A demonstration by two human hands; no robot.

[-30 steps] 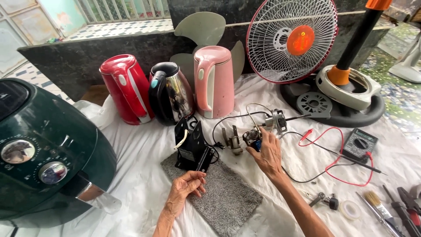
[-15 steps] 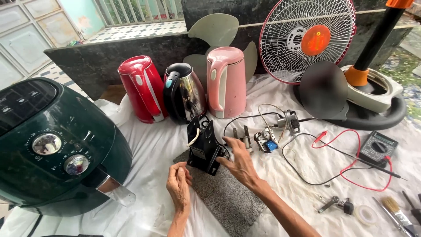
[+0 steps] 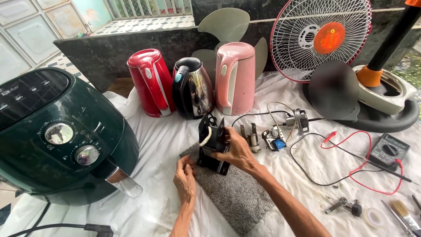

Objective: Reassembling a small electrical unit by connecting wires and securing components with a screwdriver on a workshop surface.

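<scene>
White cloth (image 3: 166,140), grey mat (image 3: 245,197), right hand (image 3: 237,151) clasping black metal bracket (image 3: 212,145), left hand (image 3: 185,177) curled, empty.

Single view only, so no overlap with a second camera. Head-worn camera, looking forward and steeply down over the person's own forearms, which enter from the bottom edge. Close range: both hands sit just below frame centre over a grey mat (image 3: 239,197) on the white cloth (image 3: 153,145). Frame reaches from a green air fryer (image 3: 61,136) at near left to a fan grille (image 3: 322,37) at far right. Three kettles and a dark wall (image 3: 105,57) close the back.
</scene>
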